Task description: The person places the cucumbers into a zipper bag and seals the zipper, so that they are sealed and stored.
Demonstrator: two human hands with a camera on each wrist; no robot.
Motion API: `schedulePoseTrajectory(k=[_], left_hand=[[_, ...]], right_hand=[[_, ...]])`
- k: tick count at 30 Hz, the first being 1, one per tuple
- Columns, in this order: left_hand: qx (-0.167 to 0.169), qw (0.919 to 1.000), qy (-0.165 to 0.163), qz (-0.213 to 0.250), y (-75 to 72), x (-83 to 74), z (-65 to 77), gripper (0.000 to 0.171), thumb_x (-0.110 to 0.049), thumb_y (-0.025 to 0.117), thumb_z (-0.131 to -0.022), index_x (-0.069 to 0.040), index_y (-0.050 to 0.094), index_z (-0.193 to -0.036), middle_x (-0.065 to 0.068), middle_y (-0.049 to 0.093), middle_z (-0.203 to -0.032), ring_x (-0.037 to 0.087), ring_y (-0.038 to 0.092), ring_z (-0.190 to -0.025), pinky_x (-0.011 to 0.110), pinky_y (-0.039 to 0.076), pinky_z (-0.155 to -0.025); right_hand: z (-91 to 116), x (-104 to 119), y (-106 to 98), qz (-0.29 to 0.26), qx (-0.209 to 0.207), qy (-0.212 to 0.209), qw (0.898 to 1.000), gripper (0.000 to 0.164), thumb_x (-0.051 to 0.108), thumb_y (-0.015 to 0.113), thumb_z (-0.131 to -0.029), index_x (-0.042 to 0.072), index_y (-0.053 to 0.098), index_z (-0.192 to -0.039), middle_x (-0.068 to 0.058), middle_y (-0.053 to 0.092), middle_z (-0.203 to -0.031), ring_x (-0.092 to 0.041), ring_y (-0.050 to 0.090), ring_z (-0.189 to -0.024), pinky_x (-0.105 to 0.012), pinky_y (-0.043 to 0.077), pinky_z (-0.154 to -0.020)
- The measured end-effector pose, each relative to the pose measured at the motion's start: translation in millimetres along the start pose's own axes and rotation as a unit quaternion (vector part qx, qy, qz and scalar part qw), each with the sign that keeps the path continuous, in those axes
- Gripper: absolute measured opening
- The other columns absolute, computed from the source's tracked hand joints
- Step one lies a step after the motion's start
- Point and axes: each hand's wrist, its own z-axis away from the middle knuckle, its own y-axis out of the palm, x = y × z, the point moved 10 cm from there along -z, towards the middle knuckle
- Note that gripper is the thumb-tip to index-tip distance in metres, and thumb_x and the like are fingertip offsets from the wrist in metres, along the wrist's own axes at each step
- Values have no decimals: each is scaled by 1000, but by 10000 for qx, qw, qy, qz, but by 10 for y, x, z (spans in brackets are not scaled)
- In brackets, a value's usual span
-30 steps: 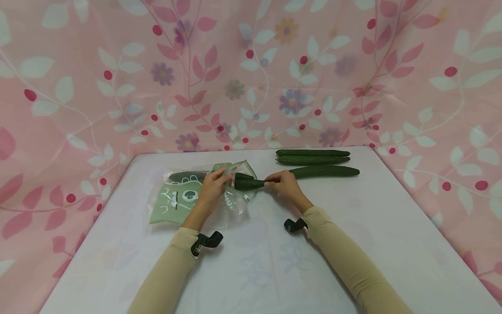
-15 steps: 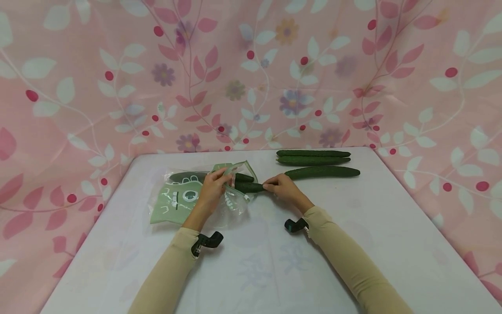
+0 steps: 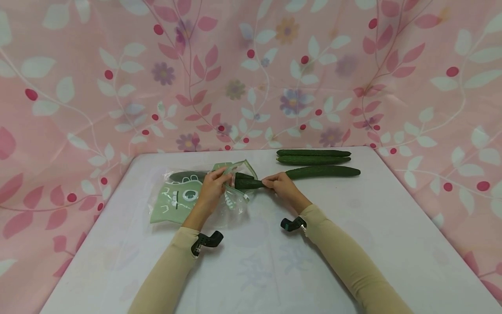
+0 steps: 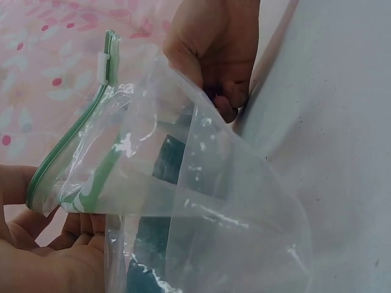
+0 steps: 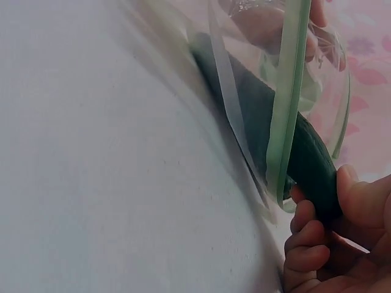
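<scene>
A clear zip bag (image 3: 172,211) with a green monster print lies on the table, its mouth to the right. My left hand (image 3: 211,187) grips the bag's edge near the green zip strip (image 4: 67,140), holding the mouth apart. My right hand (image 3: 285,186) pinches the outer end of a cucumber (image 5: 314,165), thumb on one side and fingers on the other. That cucumber lies partly inside the bag, its held end sticking out past the strip. Behind it, another cucumber (image 3: 187,176) lies inside the bag, seen through the plastic and partly hidden by my left hand.
Three more cucumbers lie at the back right of the white-covered table (image 3: 255,261): a curved one (image 3: 325,171) nearest, and two side by side (image 3: 313,157) behind it. A pink floral cloth (image 3: 251,87) hangs beyond the table's back edge.
My right hand has shifted slightly left with the cucumber's end, whose exposed part looks a little shorter. The left hand and the bag have stayed almost where they were.
</scene>
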Motion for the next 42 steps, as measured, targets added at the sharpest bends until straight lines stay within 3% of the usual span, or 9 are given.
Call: schedulePoseTrajectory(k=[5,11,27,36,42], left_hand=[[2,10000,51,-2,7,-20,4,33,-11,58,-108,3,63,-138,6,66,-89,15,62,-75,23,37,-57],[20,9999,129,-21,11,-35,-1,32,-10,58,-108,6,63,-135,5,65,-88,15,61,-75,23,37,-59],[-12,10000,80,9,18,-65,6,33,-8,56,-108,7,62,-137,5,64,-85,13,60,-73,22,34,-56],[-2,10000,17,35,0,-29,1,36,-10,56,-108,6,60,-140,4,65,-88,13,61,-75,22,34,-56],[-15,10000,59,68,3,-40,8,35,-9,56,-108,5,61,-139,4,66,-89,13,61,-74,22,34,-56]], right_hand=[[-20,17,60,-118,-28,22,9999,29,9,62,-104,-8,71,-126,-6,72,-96,-14,53,-76,-26,42,-66],[-41,19,124,-377,-67,108,9992,28,10,63,-104,-7,73,-124,-8,70,-94,-14,52,-73,-26,40,-63],[-85,131,261,-1057,-354,222,9935,29,5,64,-102,-14,68,-124,-15,69,-109,-15,59,-86,-27,49,-77],[-136,176,356,-960,-646,257,9930,26,8,68,-100,-12,74,-114,-5,63,-82,-14,51,-73,-26,41,-65],[-129,202,407,-394,-765,269,9959,26,12,71,-100,-7,77,-116,-7,66,-94,-16,50,-79,-26,40,-65]])
